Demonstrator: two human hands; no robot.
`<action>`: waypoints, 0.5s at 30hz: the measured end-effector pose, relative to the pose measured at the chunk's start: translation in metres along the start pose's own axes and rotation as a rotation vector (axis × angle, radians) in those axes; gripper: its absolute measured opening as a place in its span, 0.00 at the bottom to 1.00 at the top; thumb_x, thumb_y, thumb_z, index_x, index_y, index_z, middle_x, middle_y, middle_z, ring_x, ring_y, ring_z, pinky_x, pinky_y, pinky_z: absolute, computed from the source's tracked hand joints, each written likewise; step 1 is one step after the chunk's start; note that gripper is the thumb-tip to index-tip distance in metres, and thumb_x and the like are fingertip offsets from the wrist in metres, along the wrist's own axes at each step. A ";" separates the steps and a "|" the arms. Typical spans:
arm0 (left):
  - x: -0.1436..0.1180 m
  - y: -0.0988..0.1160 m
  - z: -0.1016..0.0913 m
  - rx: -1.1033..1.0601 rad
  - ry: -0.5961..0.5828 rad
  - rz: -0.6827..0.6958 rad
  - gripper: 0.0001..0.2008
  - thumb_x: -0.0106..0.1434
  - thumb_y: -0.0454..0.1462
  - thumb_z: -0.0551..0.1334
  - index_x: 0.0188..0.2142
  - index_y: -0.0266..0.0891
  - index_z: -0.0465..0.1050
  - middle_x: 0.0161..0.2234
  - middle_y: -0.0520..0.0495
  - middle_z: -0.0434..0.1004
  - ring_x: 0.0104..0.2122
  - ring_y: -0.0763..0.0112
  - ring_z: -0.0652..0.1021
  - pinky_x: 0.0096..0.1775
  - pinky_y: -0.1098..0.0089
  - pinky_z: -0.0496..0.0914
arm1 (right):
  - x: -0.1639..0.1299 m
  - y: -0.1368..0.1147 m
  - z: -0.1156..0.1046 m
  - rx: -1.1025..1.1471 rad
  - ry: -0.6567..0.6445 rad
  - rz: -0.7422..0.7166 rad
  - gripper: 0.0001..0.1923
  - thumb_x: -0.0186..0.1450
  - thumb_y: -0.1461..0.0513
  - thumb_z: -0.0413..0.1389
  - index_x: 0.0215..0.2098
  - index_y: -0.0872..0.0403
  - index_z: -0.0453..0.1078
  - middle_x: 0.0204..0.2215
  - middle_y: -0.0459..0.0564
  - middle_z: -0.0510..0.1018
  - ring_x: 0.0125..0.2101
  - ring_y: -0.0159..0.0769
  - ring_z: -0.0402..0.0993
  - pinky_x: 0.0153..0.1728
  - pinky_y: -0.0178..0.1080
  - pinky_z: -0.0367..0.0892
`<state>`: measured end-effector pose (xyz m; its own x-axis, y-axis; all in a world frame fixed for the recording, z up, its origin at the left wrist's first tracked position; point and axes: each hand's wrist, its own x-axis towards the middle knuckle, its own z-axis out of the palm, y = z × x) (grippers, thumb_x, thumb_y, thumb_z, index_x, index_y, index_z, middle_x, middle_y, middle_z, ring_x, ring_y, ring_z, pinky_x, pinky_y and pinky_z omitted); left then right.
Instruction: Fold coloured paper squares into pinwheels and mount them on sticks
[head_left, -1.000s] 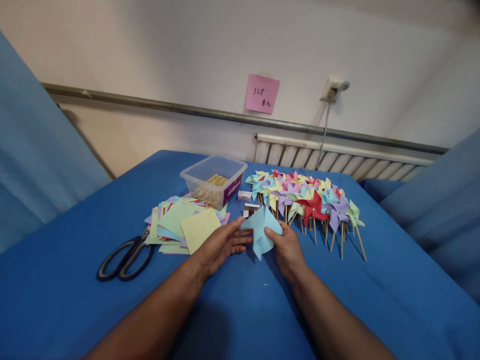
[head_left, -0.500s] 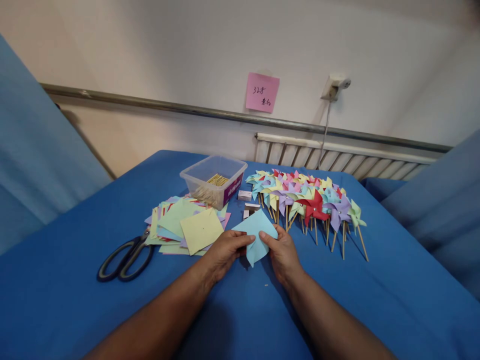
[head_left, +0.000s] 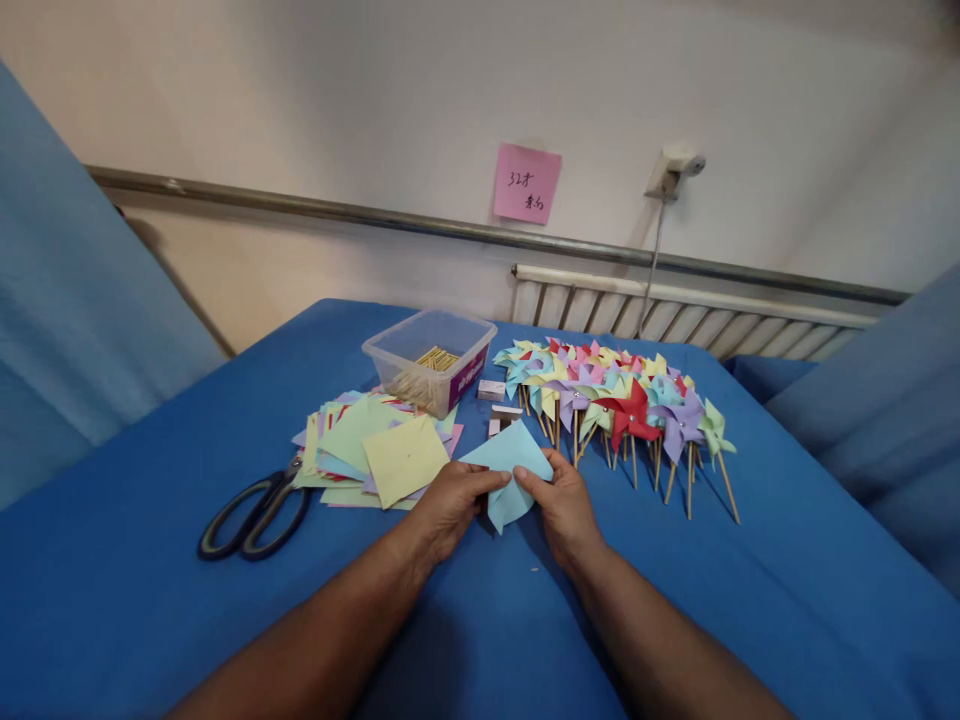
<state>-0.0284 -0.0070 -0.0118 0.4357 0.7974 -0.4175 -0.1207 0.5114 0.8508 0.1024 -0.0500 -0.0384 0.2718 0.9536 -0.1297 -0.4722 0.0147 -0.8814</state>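
Observation:
Both my hands hold a light blue paper square [head_left: 507,458] just above the blue table [head_left: 150,560], near its middle. My left hand [head_left: 448,503] pinches the paper's left edge. My right hand [head_left: 562,505] pinches its right side, where a flap is folded inward. A stack of coloured paper squares [head_left: 375,455] lies just left of my left hand. A row of finished paper pinwheels on wooden sticks [head_left: 622,405] lies right behind my right hand.
Black-handled scissors [head_left: 255,515] lie at the left of the paper stack. A clear plastic box with wooden sticks [head_left: 429,362] stands behind the stack, with small boxes [head_left: 495,400] beside it. A pink note [head_left: 526,183] is stuck on the wall above a radiator.
The blue paper was tilted with loose flaps; it has been brought lower and flatter, and both hands have drawn closer together on it.

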 end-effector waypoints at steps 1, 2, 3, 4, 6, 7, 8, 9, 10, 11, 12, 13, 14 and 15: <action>0.000 0.000 0.000 -0.007 0.003 -0.002 0.09 0.45 0.36 0.71 0.23 0.31 0.76 0.21 0.45 0.77 0.22 0.69 0.74 0.30 0.68 0.66 | 0.000 0.000 0.000 -0.013 -0.002 -0.004 0.20 0.50 0.58 0.68 0.38 0.54 0.69 0.28 0.44 0.80 0.25 0.32 0.74 0.30 0.36 0.70; 0.000 0.001 0.000 -0.014 0.006 -0.001 0.09 0.45 0.36 0.71 0.22 0.31 0.76 0.20 0.45 0.77 0.21 0.69 0.74 0.30 0.68 0.67 | 0.000 -0.001 0.000 -0.029 -0.006 -0.012 0.19 0.51 0.58 0.68 0.38 0.54 0.69 0.28 0.45 0.79 0.25 0.32 0.73 0.30 0.37 0.70; 0.000 0.002 -0.001 -0.023 0.005 0.001 0.08 0.45 0.35 0.71 0.22 0.31 0.75 0.20 0.45 0.76 0.21 0.69 0.74 0.30 0.68 0.67 | 0.000 -0.001 -0.001 -0.053 -0.008 -0.030 0.18 0.52 0.57 0.67 0.38 0.54 0.69 0.29 0.45 0.79 0.26 0.33 0.74 0.31 0.37 0.70; -0.001 0.003 -0.001 -0.036 0.002 0.003 0.08 0.46 0.35 0.70 0.21 0.31 0.75 0.20 0.45 0.76 0.21 0.69 0.74 0.30 0.68 0.68 | 0.000 -0.001 -0.001 -0.085 -0.009 -0.061 0.18 0.53 0.57 0.66 0.38 0.54 0.69 0.31 0.46 0.79 0.28 0.34 0.74 0.32 0.38 0.70; -0.001 0.007 -0.003 -0.087 -0.004 -0.002 0.07 0.47 0.34 0.70 0.21 0.31 0.75 0.20 0.44 0.77 0.23 0.68 0.75 0.32 0.68 0.69 | 0.001 -0.002 -0.004 -0.174 -0.007 -0.168 0.17 0.55 0.58 0.64 0.41 0.53 0.68 0.36 0.49 0.78 0.35 0.37 0.75 0.38 0.41 0.70; -0.002 0.009 -0.003 -0.126 -0.004 -0.009 0.06 0.47 0.33 0.69 0.22 0.31 0.75 0.22 0.44 0.78 0.24 0.67 0.76 0.33 0.67 0.70 | 0.001 -0.002 -0.005 -0.237 -0.001 -0.239 0.18 0.56 0.59 0.63 0.43 0.53 0.67 0.39 0.50 0.77 0.38 0.38 0.74 0.40 0.42 0.69; -0.002 0.011 -0.004 -0.164 -0.002 -0.016 0.05 0.47 0.32 0.69 0.24 0.31 0.76 0.23 0.43 0.79 0.25 0.66 0.77 0.34 0.67 0.71 | 0.000 -0.002 -0.006 -0.313 0.006 -0.319 0.19 0.57 0.60 0.62 0.46 0.52 0.66 0.43 0.51 0.76 0.41 0.40 0.74 0.42 0.43 0.69; -0.002 0.013 -0.005 -0.197 0.002 -0.024 0.06 0.48 0.32 0.68 0.27 0.31 0.77 0.25 0.43 0.80 0.26 0.65 0.77 0.34 0.67 0.71 | 0.000 -0.003 -0.008 -0.402 0.009 -0.404 0.21 0.57 0.62 0.61 0.48 0.51 0.65 0.46 0.53 0.74 0.44 0.41 0.72 0.44 0.44 0.68; -0.001 0.015 -0.006 -0.227 0.006 -0.033 0.07 0.48 0.31 0.68 0.30 0.31 0.77 0.26 0.43 0.81 0.26 0.65 0.78 0.35 0.66 0.72 | -0.001 -0.005 -0.008 -0.499 0.007 -0.486 0.22 0.57 0.63 0.60 0.50 0.50 0.65 0.50 0.54 0.71 0.47 0.43 0.70 0.45 0.46 0.67; -0.001 0.016 -0.007 -0.253 0.007 -0.043 0.09 0.49 0.31 0.67 0.32 0.31 0.77 0.28 0.44 0.81 0.26 0.66 0.78 0.35 0.67 0.72 | -0.002 -0.006 -0.009 -0.595 -0.002 -0.568 0.23 0.57 0.65 0.59 0.51 0.49 0.65 0.53 0.54 0.68 0.51 0.44 0.68 0.47 0.47 0.66; -0.001 0.018 -0.008 -0.278 0.005 -0.052 0.10 0.50 0.30 0.67 0.34 0.32 0.77 0.28 0.44 0.81 0.26 0.66 0.78 0.34 0.67 0.72 | -0.004 -0.008 -0.009 -0.681 -0.020 -0.644 0.23 0.57 0.67 0.58 0.51 0.48 0.66 0.55 0.54 0.65 0.54 0.45 0.65 0.50 0.49 0.64; 0.000 0.019 -0.009 -0.303 0.000 -0.061 0.10 0.51 0.30 0.66 0.36 0.32 0.76 0.29 0.45 0.81 0.26 0.67 0.78 0.33 0.67 0.72 | -0.006 -0.010 -0.008 -0.747 -0.045 -0.709 0.23 0.57 0.68 0.56 0.51 0.48 0.66 0.57 0.54 0.62 0.57 0.45 0.61 0.53 0.50 0.62; 0.000 0.021 -0.010 -0.329 -0.005 -0.067 0.11 0.52 0.29 0.65 0.37 0.32 0.76 0.29 0.45 0.81 0.26 0.67 0.78 0.33 0.68 0.73 | -0.007 -0.012 -0.007 -0.797 -0.076 -0.758 0.23 0.57 0.69 0.55 0.50 0.48 0.67 0.59 0.53 0.60 0.59 0.46 0.58 0.55 0.51 0.59; 0.000 0.022 -0.010 -0.352 -0.010 -0.071 0.11 0.52 0.29 0.64 0.38 0.32 0.75 0.29 0.46 0.81 0.26 0.67 0.78 0.33 0.68 0.73 | -0.009 -0.014 -0.006 -0.839 -0.106 -0.792 0.23 0.57 0.70 0.54 0.49 0.47 0.68 0.60 0.53 0.58 0.61 0.46 0.55 0.57 0.52 0.57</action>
<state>-0.0399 0.0072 0.0034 0.4626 0.7534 -0.4673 -0.3888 0.6461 0.6568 0.1114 -0.0604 -0.0279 0.1521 0.7876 0.5971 0.5145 0.4527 -0.7282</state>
